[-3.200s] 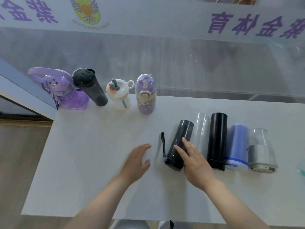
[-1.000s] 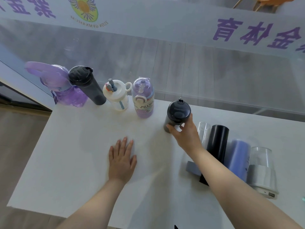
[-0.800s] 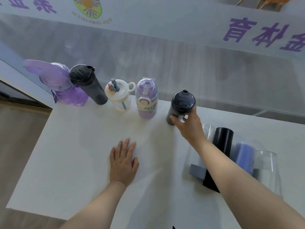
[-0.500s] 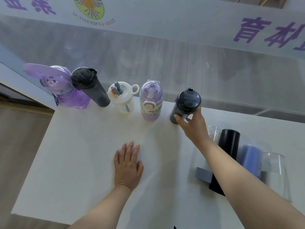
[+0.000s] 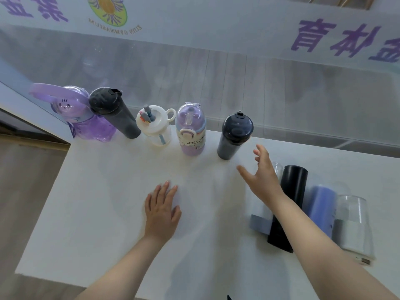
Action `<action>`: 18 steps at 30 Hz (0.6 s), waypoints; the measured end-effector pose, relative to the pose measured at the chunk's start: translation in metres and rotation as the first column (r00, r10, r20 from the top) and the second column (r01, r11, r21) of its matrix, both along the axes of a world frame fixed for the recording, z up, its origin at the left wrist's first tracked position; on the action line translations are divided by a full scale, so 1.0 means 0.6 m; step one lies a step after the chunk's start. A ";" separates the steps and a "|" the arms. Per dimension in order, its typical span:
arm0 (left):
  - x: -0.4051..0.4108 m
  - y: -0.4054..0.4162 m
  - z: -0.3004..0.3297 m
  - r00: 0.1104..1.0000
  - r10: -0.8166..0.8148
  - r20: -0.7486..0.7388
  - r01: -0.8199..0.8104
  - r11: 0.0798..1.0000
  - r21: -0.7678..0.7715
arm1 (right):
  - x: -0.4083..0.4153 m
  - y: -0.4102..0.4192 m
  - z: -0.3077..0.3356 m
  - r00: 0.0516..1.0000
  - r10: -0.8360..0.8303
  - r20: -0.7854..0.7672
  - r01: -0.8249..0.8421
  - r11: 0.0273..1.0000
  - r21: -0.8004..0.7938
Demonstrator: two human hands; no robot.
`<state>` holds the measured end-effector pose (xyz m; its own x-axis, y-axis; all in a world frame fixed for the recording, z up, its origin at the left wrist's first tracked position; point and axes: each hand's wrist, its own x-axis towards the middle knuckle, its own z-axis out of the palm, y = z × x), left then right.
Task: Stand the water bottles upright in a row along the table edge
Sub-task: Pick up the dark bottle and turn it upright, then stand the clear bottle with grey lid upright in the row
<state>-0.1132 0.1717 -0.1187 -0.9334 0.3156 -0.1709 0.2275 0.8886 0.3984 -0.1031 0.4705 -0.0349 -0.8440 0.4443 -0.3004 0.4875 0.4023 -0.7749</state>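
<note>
Right hand [image 5: 263, 179] is open beside the upright dark grey plastic bottle [image 5: 233, 136] at the counter [image 5: 112, 191] far edge; left hand [image 5: 162, 210] lies flat, open, probably for support.

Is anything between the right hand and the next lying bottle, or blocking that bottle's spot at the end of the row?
Nothing visible. The right hand, open, hovers directly over the clear bottle. The table edge right of the dark upright bottle is bare.
</note>
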 end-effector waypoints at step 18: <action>0.158 0.288 0.072 0.898 -0.021 0.439 -0.211 0.856 0.472 | 0.285 0.077 0.003 0.925 0.343 0.161 -0.379 0.838 0.393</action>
